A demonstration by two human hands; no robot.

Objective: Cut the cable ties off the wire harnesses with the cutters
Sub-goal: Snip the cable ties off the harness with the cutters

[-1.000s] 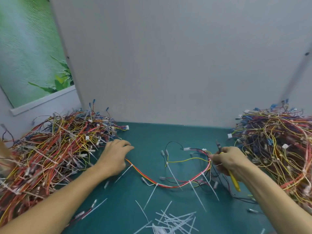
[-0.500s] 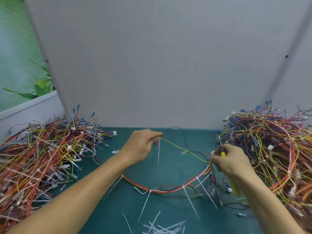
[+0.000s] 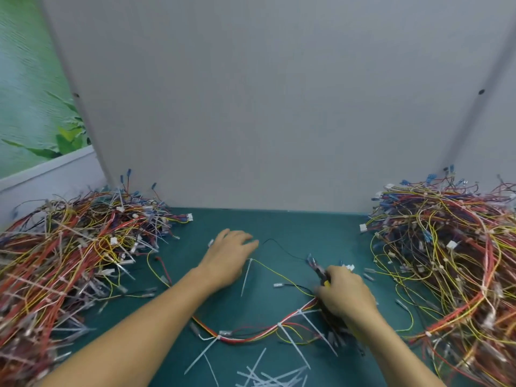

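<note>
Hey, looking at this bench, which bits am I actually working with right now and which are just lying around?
In use: cutters in right hand; loose harness on the mat; its white cable ties.
Lying about: left harness pile, right harness pile, cut tie offcuts.
</note>
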